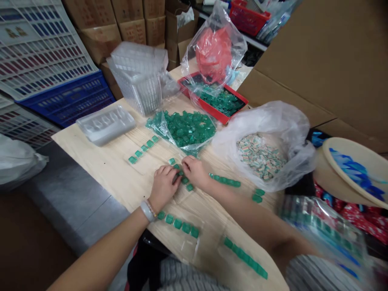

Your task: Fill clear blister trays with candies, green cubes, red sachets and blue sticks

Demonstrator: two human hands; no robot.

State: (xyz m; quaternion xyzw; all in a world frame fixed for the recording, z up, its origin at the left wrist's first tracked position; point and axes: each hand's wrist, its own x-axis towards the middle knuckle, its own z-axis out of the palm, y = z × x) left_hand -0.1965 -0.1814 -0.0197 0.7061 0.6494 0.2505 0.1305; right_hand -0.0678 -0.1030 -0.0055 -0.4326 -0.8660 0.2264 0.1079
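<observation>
My left hand (165,184) curls over a short row of translucent green square pieces (185,180) in the middle of the table. Fingers bent and pressed together, my right hand (195,171) meets the same row from the right. The two sets of fingertips almost touch; whatever lies between them is mostly hidden. Under this row a clear plastic tray shows faintly. Just beyond my hands, a heap of loose green pieces (186,127) lies in an opened clear bag.
Other green rows (182,226) lie around the wooden table (121,169). Behind stand stacked clear trays (139,81) and a red tray (226,119) of green pieces. At right are a white bag (291,121) of small multicoloured pieces and a cream basin (330,161).
</observation>
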